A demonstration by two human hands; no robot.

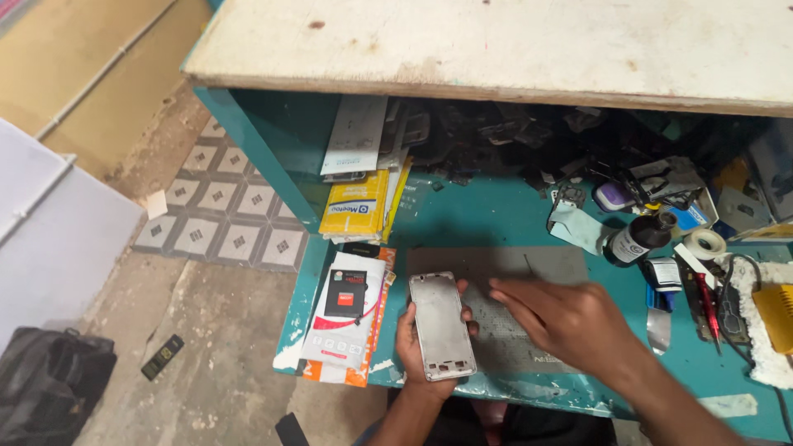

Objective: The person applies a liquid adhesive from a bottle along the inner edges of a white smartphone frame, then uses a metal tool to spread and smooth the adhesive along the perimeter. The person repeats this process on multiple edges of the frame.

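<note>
A silver phone frame (443, 325) lies in the palm of the left hand (417, 345), its long side running near to far, over the near edge of the teal workbench (504, 219); the left fingers curl up around its edges, gripping it, with a thumb tip showing at its right rim. The right hand (562, 318) hovers just right of the frame, palm down, fingers stretched flat and together toward it, holding nothing; whether the fingertips touch the frame I cannot tell. Under both hands sits a grey work mat (504, 272), worn and scratched. Left of the frame lie white and red packets (347, 318) stacked on the bench corner; farther off, a yellow packet (355, 202) leans beside white cards. To the right stand a dark bottle with a white label (634, 239), a roll of tape (707, 243), a red-handled tool (707, 301) and a yellow object (776, 306) on white cloth; a heap of dark phone parts (504, 132) fills the far shelf space under a pale wooden top (496, 49). On the left, the floor shows patterned tiles (223, 219) and bare concrete, with a black bag (49, 384) at the near left.
</note>
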